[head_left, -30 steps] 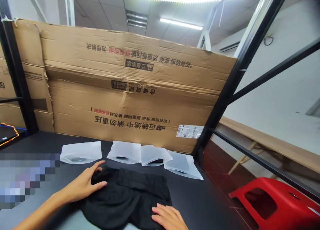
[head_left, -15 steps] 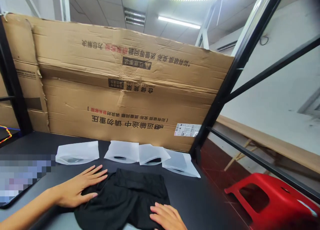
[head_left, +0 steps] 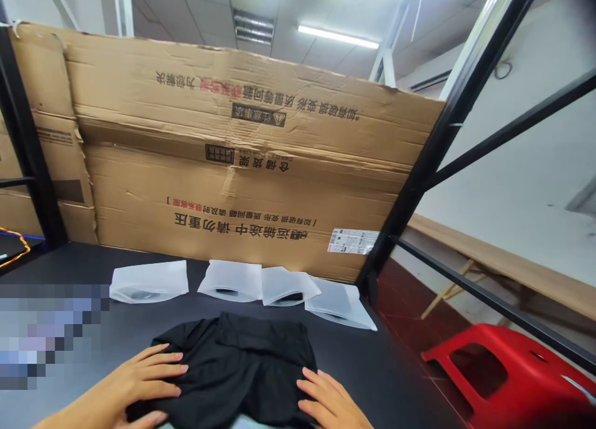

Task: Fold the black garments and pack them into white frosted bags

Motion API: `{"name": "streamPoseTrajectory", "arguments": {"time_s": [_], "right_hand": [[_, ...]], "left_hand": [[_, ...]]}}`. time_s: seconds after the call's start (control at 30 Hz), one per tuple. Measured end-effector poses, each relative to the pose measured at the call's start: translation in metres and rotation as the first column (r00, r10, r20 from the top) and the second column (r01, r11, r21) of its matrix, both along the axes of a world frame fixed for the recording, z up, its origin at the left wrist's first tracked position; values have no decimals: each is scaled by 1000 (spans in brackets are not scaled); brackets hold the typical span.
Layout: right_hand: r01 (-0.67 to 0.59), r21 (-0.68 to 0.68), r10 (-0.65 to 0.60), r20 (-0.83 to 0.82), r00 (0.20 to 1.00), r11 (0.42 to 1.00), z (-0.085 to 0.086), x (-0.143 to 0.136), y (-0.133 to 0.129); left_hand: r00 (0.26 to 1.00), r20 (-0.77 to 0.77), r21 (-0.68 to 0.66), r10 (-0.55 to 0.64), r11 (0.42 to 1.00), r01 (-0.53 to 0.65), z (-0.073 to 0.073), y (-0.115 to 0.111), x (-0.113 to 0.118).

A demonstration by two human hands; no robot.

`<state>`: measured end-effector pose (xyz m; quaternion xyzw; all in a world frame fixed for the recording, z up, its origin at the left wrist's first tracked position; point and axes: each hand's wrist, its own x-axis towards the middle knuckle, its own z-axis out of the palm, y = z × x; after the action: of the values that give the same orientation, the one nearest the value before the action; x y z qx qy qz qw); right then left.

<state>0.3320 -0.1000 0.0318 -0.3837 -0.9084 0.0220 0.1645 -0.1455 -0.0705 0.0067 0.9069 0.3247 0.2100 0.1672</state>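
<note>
A pair of black shorts (head_left: 251, 361) lies on the dark table (head_left: 372, 367), waistband away from me and the two legs toward me, some folds in the cloth. My left hand (head_left: 142, 382) rests on the left leg's outer edge, fingers spread and pointing right. On the right edge of the shorts my right hand (head_left: 333, 399) lies with its fingers stretched out, its wrist cut off by the frame. Neither hand grips the cloth. The lower ends of the legs run close to the bottom of the picture.
Several frosted white bags (head_left: 233, 281) stand in a row behind the shorts, against a cardboard sheet (head_left: 242, 187). A black metal post (head_left: 410, 187) rises at the right. Beyond it are a red plastic stool (head_left: 498, 361) and a wooden bench (head_left: 503, 261). A blurred-out patch covers the left side.
My left hand has slid down toward me along the left edge of the shorts. My right hand has shifted slightly right and up. The view has turned a little.
</note>
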Motion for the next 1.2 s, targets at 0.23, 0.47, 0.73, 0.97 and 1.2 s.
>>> {"name": "streamPoseTrajectory", "arguments": {"time_s": [0.23, 0.47, 0.73, 0.97, 1.2], "right_hand": [[115, -92, -128, -153, 980, 989, 29, -19, 24], [421, -245, -473, -222, 853, 874, 37, -35, 66], [589, -218, -627, -206, 751, 778, 15, -42, 83], [508, -230, -546, -153, 824, 830, 26, -61, 81], [535, -423, -612, -61, 788, 732, 42, -43, 75]], "left_hand": [[874, 201, -337, 443, 869, -362, 4, 34, 18], [747, 234, -300, 622, 778, -552, 3, 65, 36], [814, 230, 211, 533, 789, -577, 13, 58, 64], [989, -55, 326, 135, 939, -110, 17, 59, 144], [989, -59, 314, 137, 943, -112, -3, 56, 151]]}}
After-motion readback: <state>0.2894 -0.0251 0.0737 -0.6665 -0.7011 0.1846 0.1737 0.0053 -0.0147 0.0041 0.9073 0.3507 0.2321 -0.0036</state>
